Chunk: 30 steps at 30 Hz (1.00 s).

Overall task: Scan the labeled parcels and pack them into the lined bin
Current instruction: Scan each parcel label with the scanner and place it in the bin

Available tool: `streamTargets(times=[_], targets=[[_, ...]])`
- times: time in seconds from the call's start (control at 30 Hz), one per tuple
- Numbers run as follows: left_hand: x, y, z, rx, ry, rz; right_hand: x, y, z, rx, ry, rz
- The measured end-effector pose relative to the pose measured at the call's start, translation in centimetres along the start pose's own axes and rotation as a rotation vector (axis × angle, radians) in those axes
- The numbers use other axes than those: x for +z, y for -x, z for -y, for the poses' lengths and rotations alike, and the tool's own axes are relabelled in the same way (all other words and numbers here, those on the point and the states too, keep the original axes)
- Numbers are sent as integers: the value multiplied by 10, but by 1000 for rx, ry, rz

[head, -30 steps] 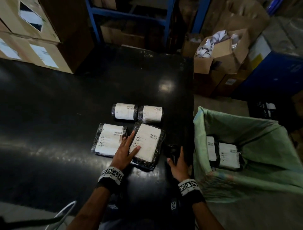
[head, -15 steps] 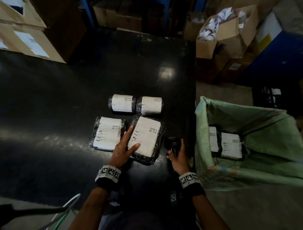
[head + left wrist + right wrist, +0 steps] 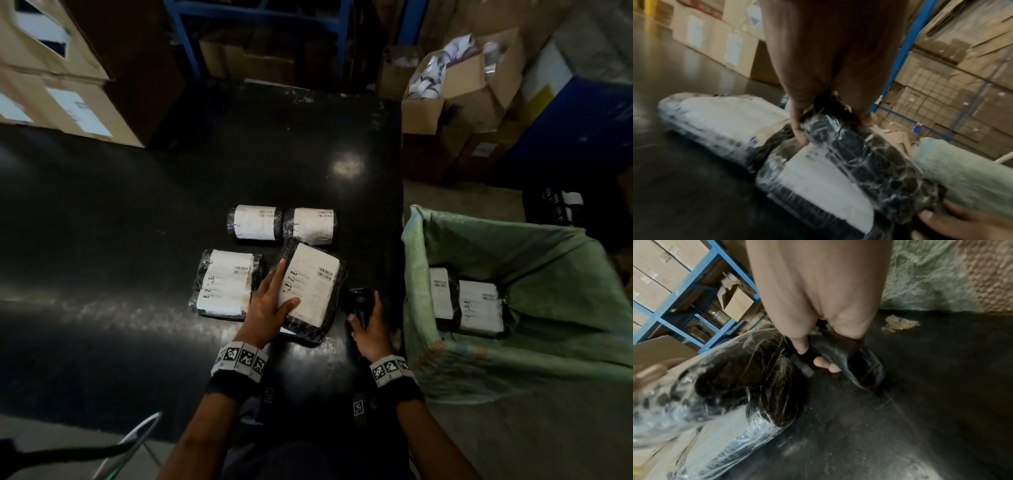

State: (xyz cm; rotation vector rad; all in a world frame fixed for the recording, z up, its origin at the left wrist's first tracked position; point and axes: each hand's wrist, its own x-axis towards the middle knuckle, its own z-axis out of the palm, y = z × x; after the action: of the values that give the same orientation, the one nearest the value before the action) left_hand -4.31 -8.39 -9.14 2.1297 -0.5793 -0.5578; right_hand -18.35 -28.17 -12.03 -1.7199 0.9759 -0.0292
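1. Head view, far left: stacked cardboard boxes (image 3: 65,102) stand on the back corner of the black worktop (image 3: 102,240).
2. Near the middle, a flat wrapped parcel (image 3: 227,284) lies label up on the worktop, just left of the left hand.
3. Behind it, two rolled parcels (image 3: 281,223) lie end to end, touching each other.
4. The left hand (image 3: 269,308) grips the raised parcel (image 3: 310,286) at its near left edge, thumb on the white label and fingers along the side; the left wrist view shows the fingers curled round the wrapped edge. That parcel is tilted, its near end off the worktop and its far corner close to the right rolled parcel.
5. Just right of it, the right hand (image 3: 371,330) is wrapped round the black scanner (image 3: 358,301); the right wrist view shows fingers curled about its handle, with its head touching or just above the worktop.
6. Right of the worktop edge stands the bin (image 3: 513,246) with a green liner, and two labeled packed parcels (image 3: 469,301) lie side by side at its bottom.
7. Beyond the bin, open boxes (image 3: 455,89) sit on the floor.
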Motion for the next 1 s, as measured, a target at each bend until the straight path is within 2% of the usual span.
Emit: streamTargets(times=[0.1, 0.2, 0.43, 0.53, 0.63, 0.77, 1.0], targets=[[-4, -11, -2, -80, -43, 89, 7, -3, -8, 4, -35, 21], [-8, -15, -8, -100, 21, 156, 14, -15, -30, 6, -116, 58], [0, -2, 7, -93, 65, 26, 18, -31, -46, 20, -176, 56], [0, -5, 3, -81, 45, -39, 10, -24, -26, 3, -207, 14], [-1, -8, -4, -68, 101, -52, 1, -16, -3, -37, -132, -35], [4, -11, -17, -2, 131, -102, -20, 6, 36, -107, -129, -85], [10, -11, -50, 104, 167, -289, -54, 46, 104, -251, -314, -15]])
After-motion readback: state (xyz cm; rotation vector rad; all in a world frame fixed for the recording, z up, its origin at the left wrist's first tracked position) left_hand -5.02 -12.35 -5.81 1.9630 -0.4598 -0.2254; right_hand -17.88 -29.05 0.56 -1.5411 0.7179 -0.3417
